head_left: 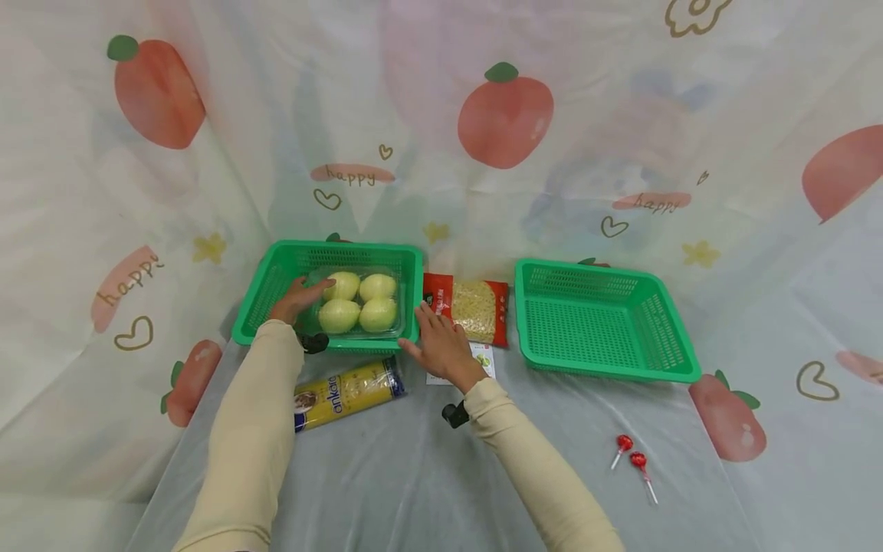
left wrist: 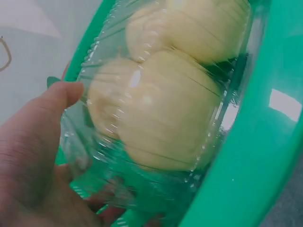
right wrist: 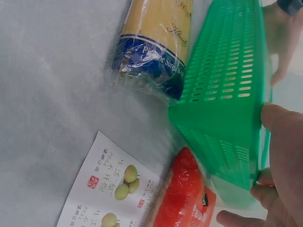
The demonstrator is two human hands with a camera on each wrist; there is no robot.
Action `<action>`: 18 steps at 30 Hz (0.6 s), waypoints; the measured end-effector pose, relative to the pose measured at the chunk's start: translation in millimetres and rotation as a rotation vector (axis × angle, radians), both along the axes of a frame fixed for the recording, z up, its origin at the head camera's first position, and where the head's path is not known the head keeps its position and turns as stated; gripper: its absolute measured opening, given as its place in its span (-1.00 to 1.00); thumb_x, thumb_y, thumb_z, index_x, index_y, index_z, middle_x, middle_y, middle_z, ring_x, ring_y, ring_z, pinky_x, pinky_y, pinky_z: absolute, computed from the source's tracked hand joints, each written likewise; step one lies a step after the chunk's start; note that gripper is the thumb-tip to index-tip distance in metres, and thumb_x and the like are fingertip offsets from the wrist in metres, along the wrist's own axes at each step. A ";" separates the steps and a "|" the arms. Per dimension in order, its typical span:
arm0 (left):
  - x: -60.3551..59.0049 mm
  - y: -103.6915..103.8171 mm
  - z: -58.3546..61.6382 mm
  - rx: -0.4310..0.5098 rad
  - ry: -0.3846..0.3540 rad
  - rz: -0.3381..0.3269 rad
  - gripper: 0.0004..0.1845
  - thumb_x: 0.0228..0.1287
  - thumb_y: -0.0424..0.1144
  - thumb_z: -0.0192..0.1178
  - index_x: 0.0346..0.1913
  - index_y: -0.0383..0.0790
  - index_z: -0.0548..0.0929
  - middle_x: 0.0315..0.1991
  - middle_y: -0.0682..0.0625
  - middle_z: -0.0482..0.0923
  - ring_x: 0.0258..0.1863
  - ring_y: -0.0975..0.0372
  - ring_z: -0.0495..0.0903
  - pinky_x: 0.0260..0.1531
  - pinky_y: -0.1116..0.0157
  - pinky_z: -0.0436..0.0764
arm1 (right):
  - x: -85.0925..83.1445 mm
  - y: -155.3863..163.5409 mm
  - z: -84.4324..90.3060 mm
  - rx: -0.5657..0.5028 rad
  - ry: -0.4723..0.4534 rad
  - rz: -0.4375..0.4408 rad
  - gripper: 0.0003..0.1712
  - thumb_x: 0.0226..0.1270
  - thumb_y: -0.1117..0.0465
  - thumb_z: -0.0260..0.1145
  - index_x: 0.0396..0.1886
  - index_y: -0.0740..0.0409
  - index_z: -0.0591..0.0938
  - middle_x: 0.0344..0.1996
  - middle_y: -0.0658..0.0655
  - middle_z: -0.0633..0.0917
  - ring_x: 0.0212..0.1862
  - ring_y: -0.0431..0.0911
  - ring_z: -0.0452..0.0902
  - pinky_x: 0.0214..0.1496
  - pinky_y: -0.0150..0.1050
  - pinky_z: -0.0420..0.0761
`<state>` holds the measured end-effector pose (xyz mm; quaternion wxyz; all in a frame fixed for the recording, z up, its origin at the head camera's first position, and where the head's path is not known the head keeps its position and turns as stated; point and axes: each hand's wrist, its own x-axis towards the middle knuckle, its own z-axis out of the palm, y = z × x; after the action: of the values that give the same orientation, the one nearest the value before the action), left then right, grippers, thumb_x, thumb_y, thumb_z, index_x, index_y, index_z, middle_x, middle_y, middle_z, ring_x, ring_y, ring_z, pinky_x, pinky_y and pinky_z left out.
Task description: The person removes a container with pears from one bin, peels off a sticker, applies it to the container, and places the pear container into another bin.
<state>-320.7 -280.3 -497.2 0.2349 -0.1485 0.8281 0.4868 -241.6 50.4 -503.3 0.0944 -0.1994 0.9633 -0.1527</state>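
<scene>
In the left green basket [head_left: 412,261], a clear plastic pack of several round yellow-green fruits [head_left: 359,303] leans with some of it near the front rim. My left hand [head_left: 300,297] grips its left end. The left wrist view shows the thumb [left wrist: 71,92] at the top edge of the pack and the fingers showing through the plastic beneath. At the basket's front right corner, my right hand [head_left: 444,349] touches the rim with the thumb [right wrist: 274,116], its fingers spread along the right side and holding nothing.
A yellow and blue spaghetti packet [head_left: 348,392] lies in front of the left basket. Between the baskets sit a red bag of short pasta [head_left: 476,307] and a white printed card [head_left: 486,362]. A second green basket [head_left: 607,272] stands at right, with two red lollipops [head_left: 638,460] nearer me.
</scene>
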 end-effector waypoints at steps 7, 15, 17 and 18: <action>4.3 0.4 8.6 -0.046 0.051 0.015 0.20 0.42 0.47 0.00 0.73 -0.12 -0.40 0.66 -0.42 -0.64 0.63 -0.40 -0.47 0.47 -0.47 0.09 | 0.1 -1.9 0.2 0.006 0.004 0.002 -0.05 0.66 -0.37 -0.01 0.77 0.01 0.01 0.75 0.04 -0.02 0.65 0.21 0.14 0.60 0.36 0.18; 7.2 -1.9 22.8 0.110 0.042 -0.013 0.11 0.50 0.37 0.04 0.71 0.19 -0.51 0.70 -0.42 -0.18 0.54 -0.34 0.22 0.28 -0.28 0.50 | -0.1 -1.4 1.9 0.018 -0.011 -0.006 -0.05 0.65 -0.38 -0.02 0.78 -0.02 -0.01 0.76 0.02 -0.04 0.64 0.23 0.17 0.60 0.36 0.18; 9.4 -1.1 23.7 0.152 0.035 0.002 0.08 0.53 0.32 0.04 0.70 0.25 -0.53 0.67 -0.45 -0.09 0.50 -0.32 0.31 0.23 -0.25 0.56 | 0.3 -1.3 2.7 0.026 -0.015 -0.003 -0.04 0.65 -0.39 -0.03 0.78 -0.03 -0.03 0.76 0.02 -0.05 0.64 0.22 0.16 0.60 0.36 0.16; 10.6 -0.5 24.0 0.176 0.036 0.013 0.06 0.55 0.28 0.03 0.70 0.26 -0.53 0.66 -0.48 -0.08 0.50 -0.33 0.32 0.23 -0.25 0.57 | 0.4 -1.2 3.3 0.025 -0.018 -0.001 -0.04 0.65 -0.39 -0.02 0.78 -0.03 -0.03 0.76 0.03 -0.05 0.64 0.22 0.16 0.60 0.36 0.15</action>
<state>-310.1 -280.8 -473.3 0.2289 -0.1238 0.7854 0.5617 -241.2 49.1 -500.0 0.1052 -0.1966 0.9643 -0.1426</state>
